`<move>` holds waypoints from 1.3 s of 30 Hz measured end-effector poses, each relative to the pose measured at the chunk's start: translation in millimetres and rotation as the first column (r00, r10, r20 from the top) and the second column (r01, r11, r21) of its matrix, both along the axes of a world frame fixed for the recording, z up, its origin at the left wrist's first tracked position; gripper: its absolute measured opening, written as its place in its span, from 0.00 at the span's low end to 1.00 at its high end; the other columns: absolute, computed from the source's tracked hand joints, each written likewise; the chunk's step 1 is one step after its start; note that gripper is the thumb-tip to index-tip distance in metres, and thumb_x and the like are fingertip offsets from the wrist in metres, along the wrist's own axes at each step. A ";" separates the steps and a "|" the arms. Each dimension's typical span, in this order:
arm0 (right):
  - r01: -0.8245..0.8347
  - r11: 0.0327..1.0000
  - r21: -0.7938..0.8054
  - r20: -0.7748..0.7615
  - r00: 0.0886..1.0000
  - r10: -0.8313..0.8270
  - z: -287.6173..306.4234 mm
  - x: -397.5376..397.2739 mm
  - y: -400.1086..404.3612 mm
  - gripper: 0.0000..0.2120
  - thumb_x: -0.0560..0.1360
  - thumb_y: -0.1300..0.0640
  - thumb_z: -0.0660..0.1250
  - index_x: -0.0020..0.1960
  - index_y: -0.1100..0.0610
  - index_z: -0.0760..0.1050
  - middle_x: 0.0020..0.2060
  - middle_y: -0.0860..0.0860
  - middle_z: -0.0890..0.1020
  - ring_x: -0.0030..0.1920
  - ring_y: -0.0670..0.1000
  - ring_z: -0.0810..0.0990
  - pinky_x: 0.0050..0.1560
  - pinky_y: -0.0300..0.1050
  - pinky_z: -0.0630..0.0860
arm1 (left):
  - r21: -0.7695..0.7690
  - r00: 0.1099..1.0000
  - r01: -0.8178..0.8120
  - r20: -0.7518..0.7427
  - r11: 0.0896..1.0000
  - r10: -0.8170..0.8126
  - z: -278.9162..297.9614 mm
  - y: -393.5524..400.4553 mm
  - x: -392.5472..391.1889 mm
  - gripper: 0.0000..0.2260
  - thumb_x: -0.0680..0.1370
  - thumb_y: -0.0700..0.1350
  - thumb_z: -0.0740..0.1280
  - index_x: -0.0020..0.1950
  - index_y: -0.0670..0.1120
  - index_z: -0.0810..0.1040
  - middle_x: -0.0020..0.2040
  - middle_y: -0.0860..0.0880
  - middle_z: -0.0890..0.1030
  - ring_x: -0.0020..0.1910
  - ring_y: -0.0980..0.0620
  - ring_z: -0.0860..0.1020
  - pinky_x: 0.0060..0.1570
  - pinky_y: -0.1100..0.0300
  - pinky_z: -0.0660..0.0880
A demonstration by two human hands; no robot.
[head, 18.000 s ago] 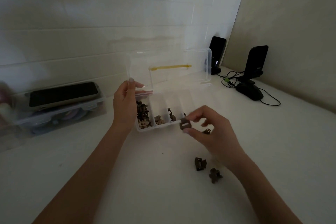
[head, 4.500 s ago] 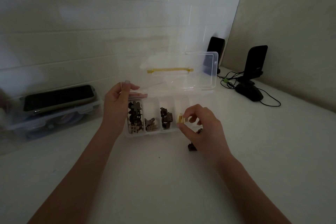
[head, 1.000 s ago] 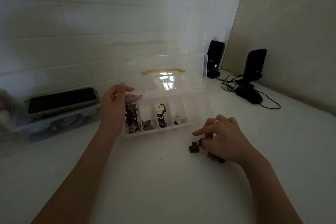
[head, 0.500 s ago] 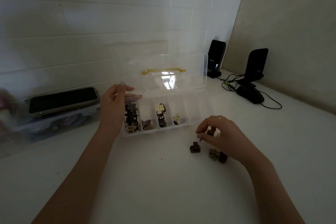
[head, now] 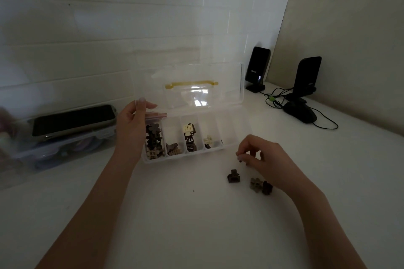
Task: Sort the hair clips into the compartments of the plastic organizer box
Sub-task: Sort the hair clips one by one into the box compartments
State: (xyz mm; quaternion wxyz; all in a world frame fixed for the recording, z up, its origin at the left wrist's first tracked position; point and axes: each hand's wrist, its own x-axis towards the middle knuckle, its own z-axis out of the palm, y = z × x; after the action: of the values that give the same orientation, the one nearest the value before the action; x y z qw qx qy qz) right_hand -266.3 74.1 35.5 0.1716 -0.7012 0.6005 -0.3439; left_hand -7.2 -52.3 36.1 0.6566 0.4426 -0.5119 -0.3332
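Note:
A clear plastic organizer box (head: 231, 145) stands open on the white table, its lid with a yellow handle (head: 191, 84) tilted up behind. Several brown and cream hair clips lie in its left compartments (head: 154, 140). My left hand (head: 133, 124) grips the box's left end at the lid hinge. My right hand (head: 262, 157) hovers just right of the box front and pinches a small dark hair clip (head: 240, 159), mostly hidden by the fingers. Three loose clips lie on the table below it: a dark brown one (head: 233, 176), a grey-brown one (head: 255, 184) and a dark one (head: 267, 187).
A clear lidded container with a black phone (head: 73, 119) on top sits at the left against the tiled wall. Two black speakers (head: 258, 70) (head: 306, 76), a black mouse (head: 300, 112) and cables occupy the back right corner.
My right hand has lifted off the loose pile with a small clip pinched in its fingers and moved up toward the box. The left hand and box stay still.

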 end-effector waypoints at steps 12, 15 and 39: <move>0.204 0.917 -0.343 0.192 0.971 -0.144 3.6 -0.1 -0.3 0.09 0.75 0.67 0.66 0.43 0.54 0.73 0.51 0.36 0.80 0.52 0.37 0.78 0.53 0.29 0.72 | -0.035 1.000 0.015 0.022 0.999 -0.014 1.5 2.7 -0.6 0.15 0.82 0.48 0.57 0.40 0.49 0.78 0.40 0.52 0.80 0.35 0.62 0.80 0.43 0.67 0.75; 0.164 0.922 -0.351 -0.041 0.981 -0.190 -2.9 -1.7 -6.2 0.07 0.75 0.63 0.66 0.46 0.52 0.75 0.60 0.37 0.75 0.64 0.35 0.68 0.62 0.25 0.62 | -0.028 0.999 0.020 0.027 0.999 -0.019 0.7 1.9 0.0 0.15 0.82 0.48 0.57 0.40 0.50 0.78 0.41 0.54 0.81 0.35 0.63 0.80 0.42 0.66 0.74; 0.098 0.980 0.174 -0.203 0.977 -0.062 -7.2 -7.2 -5.0 0.08 0.74 0.57 0.68 0.49 0.46 0.81 0.43 0.42 0.77 0.40 0.42 0.74 0.41 0.29 0.69 | 0.007 0.999 0.033 0.013 0.999 -0.033 2.2 3.0 1.5 0.14 0.82 0.49 0.57 0.40 0.50 0.77 0.35 0.62 0.82 0.34 0.65 0.80 0.38 0.68 0.74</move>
State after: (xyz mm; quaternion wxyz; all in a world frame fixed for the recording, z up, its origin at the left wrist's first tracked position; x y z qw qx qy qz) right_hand -273.6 69.1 28.3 0.1613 -0.6880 0.6715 -0.2231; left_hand -5.7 -49.3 38.3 0.6462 0.4384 -0.5223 -0.3428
